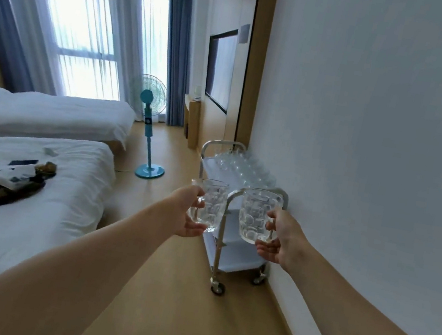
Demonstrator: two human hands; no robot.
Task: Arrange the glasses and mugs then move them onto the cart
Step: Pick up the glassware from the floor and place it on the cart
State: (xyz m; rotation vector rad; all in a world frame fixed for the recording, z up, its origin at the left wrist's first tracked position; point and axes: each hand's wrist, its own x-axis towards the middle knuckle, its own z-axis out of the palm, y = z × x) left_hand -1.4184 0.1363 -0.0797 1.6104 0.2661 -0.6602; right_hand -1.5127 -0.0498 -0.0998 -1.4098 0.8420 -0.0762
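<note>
Two empty dimpled glass mugs held upright in air before cart (pixel 227 201): left mug (pixel 209 204) gripped by left hand (pixel 187 214), right mug (pixel 257 216) by right hand (pixel 280 242). Cart top shelf holds rows of clear glasses (pixel 243 165).

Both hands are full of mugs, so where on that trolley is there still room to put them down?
The cart's top shelf is crowded along the wall side, where the glasses stand in rows. A bare strip shows at its near left, beside the rail. The lower shelves look bare where visible, though the left mug and right mug, held by the left hand and right hand, hide part.
</note>
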